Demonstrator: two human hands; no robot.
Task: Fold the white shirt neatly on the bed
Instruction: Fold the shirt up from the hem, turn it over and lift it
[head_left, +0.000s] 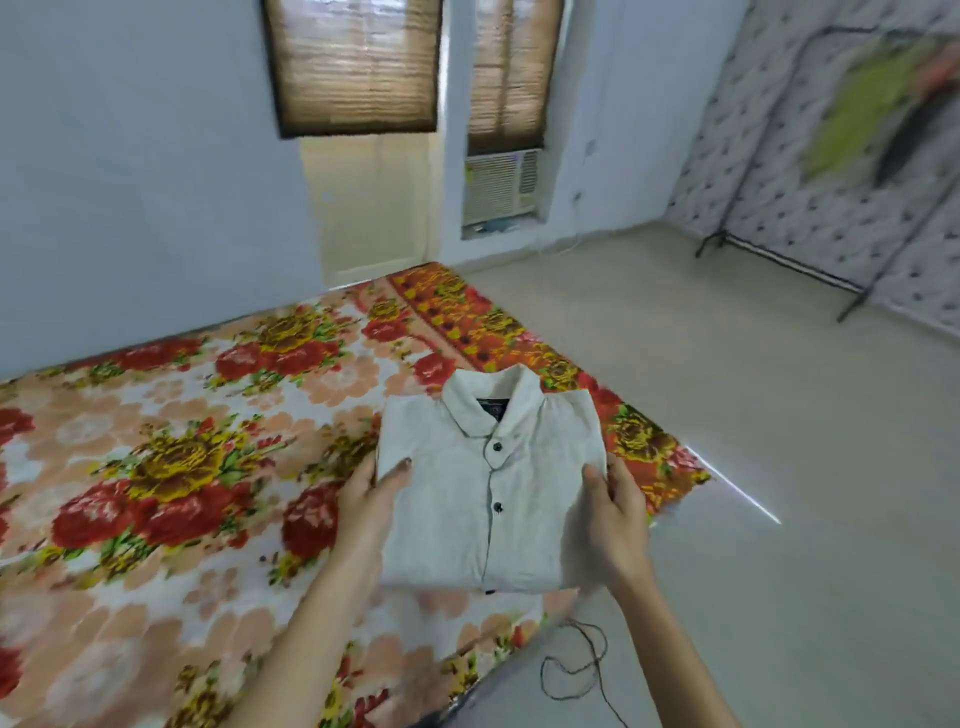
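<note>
The white shirt (467, 493) is folded into a compact rectangle, collar at the far end, dark buttons running down its front. It sits near the right edge of the bed (156, 467), which has a red and yellow flowered cover. My left hand (371, 499) grips the shirt's left edge, thumb on top and fingers underneath. My right hand (615, 519) grips the right edge the same way. Whether the shirt rests on the cover or hangs just above it, I cannot tell.
The bed's edge runs diagonally on the right, with pale floor (779, 467) beyond it. A thin dark cord (576, 670) loops on the floor near my right forearm. A black metal rack (779, 260) stands at the far right by a patterned wall. Windows with blinds are ahead.
</note>
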